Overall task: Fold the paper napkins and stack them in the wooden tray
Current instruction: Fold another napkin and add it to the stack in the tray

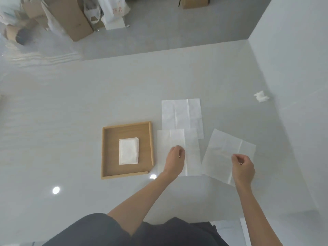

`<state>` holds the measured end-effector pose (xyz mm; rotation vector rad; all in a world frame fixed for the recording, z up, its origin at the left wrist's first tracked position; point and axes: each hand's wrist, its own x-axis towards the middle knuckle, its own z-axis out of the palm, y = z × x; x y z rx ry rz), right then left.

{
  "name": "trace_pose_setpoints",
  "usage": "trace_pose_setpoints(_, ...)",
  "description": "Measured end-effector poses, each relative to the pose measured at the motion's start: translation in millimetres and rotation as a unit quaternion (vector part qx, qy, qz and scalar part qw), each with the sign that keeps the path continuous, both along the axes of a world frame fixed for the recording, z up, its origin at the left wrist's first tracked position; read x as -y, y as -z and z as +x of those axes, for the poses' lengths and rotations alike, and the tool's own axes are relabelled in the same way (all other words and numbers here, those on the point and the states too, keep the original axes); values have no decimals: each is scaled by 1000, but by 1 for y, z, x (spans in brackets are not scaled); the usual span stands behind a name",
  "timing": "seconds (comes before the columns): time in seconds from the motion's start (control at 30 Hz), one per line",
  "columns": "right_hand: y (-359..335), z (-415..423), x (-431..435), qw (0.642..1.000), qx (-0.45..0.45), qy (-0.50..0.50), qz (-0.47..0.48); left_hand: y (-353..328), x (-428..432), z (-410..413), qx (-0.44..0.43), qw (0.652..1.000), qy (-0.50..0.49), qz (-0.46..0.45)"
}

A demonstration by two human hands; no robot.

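A wooden tray [107, 153] lies on the white table and holds a small stack of folded napkins [128, 151] at its middle. Three unfolded napkins lie to its right: a far one [182, 115], a middle one [192, 153] and a right one [221, 148] turned at an angle. My left hand [174, 159] is over the middle napkin with its fingers loosely curled, near the crease. Over the near edge of the right napkin is my right hand [243, 167], also loosely curled. I see nothing held in either hand.
A crumpled white tissue [261, 96] lies at the far right of the table [71, 103], near a white wall [292, 68]. Cardboard boxes [71, 16] and bags stand on the floor beyond the table's far edge.
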<state>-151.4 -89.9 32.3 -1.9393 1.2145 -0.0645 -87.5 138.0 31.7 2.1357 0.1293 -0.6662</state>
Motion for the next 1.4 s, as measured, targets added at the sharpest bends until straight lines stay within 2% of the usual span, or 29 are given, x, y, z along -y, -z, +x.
trace_pose_setpoints(0.13, 18, -24, 59, 994, -53, 90, -44, 7, 67, 9, -3, 997, 74, 19)
trace_pose_setpoints(0.2, 27, -31, 75, 991, -74, 105, -24, 11, 99, 14, 0, 994, 103, 25)
trace_pose_setpoints(0.3, 40, -37, 81, 990, -95, 99, 15, 25, 136, 17, 3, 986, 141, 85)
trace_pose_setpoints(0.5, 56, -32, 70, 990, -120, 71, 35, 45, 161, 21, 9, 968, 130, 214)
trace_pose_setpoints(0.6, 59, -31, 72, 990, -122, 51, 53, 53, 157, 24, -9, 975, 119, 186)
trace_pose_setpoints(0.73, 39, -32, 80, 994, -40, 23, 99, 46, 147, 24, -10, 979, 146, 140)
trace_pose_setpoints(0.83, 5, -36, 88, 988, 45, -1, 146, 15, 134, 22, -69, 992, 107, -7)
trace_pose_setpoints(0.9, -25, -36, 89, 980, 94, -33, 172, -12, 117, 21, -98, 987, 76, -102)
trace_pose_setpoints(1.1, -92, -7, 52, 943, 139, -167, 253, -80, 30, 21, -111, 958, -23, -263)
trace_pose_setpoints(1.23, -104, 22, 2, 927, 142, -229, 261, -105, -46, 21, -44, 965, -64, -249)
trace_pose_setpoints(1.4, -113, 50, -61, 907, 147, -302, 255, -129, -117, 19, -3, 971, -114, -211)
